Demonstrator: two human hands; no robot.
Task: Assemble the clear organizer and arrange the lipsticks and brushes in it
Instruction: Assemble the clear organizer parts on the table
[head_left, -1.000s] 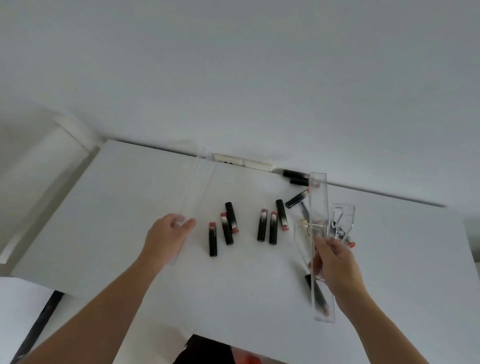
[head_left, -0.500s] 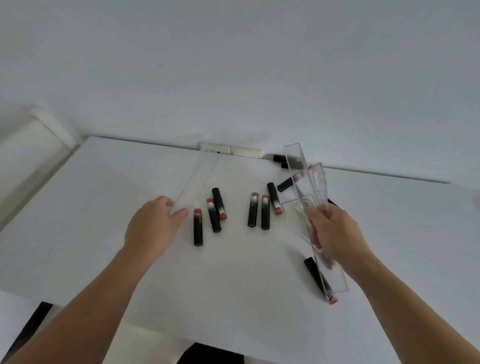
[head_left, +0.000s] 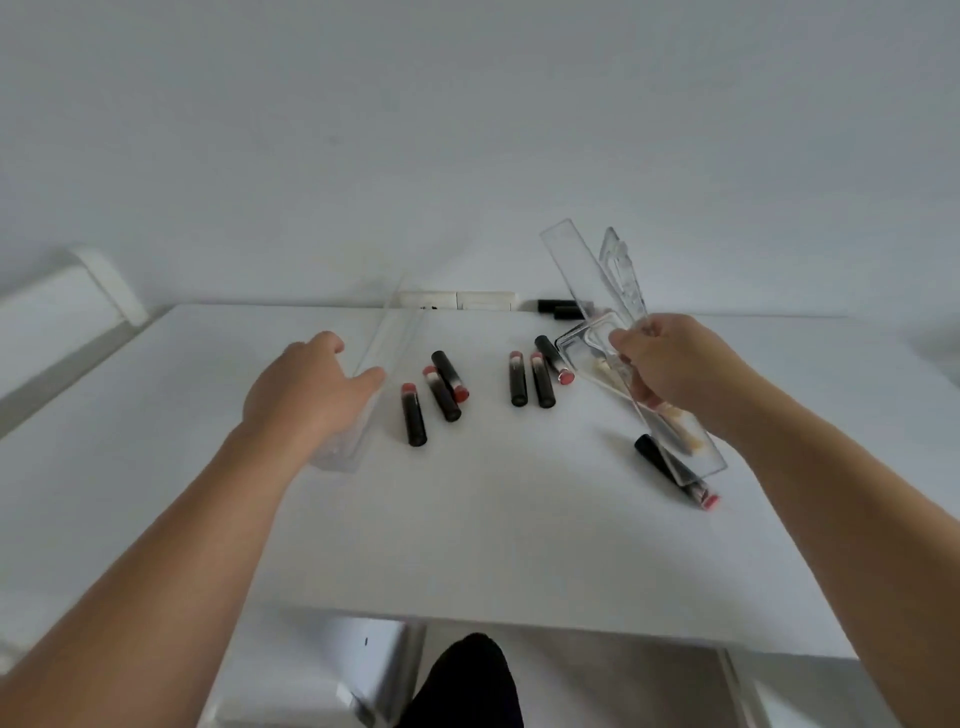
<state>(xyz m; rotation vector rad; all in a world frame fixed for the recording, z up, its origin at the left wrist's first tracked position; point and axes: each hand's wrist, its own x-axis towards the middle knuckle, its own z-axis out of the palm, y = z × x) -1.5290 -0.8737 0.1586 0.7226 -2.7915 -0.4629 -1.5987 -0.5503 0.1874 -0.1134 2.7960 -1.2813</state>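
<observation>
My left hand (head_left: 306, 392) grips a long clear panel (head_left: 387, 338) that slants up from the white table (head_left: 467, 519). My right hand (head_left: 670, 369) holds a bundle of clear organizer pieces: a long strip (head_left: 574, 265), a slotted piece (head_left: 621, 270) behind it and a flat tray-like part (head_left: 587, 345), all tilted above the table. Several black lipsticks with red ends lie between my hands, such as one (head_left: 414, 414) near my left thumb and a pair (head_left: 530, 378) in the middle. Another lipstick (head_left: 675, 470) lies under the held strip.
A white socket strip (head_left: 457, 300) and two black tubes (head_left: 558, 307) sit at the table's far edge against the wall. A pale-handled brush (head_left: 680, 428) shows through the clear strip. My dark-clad knee (head_left: 462, 680) is below the near edge.
My right hand has lifted its clear pieces higher and tilted them leftward. My left hand keeps its grip on the long panel. The camera has tipped downward.
</observation>
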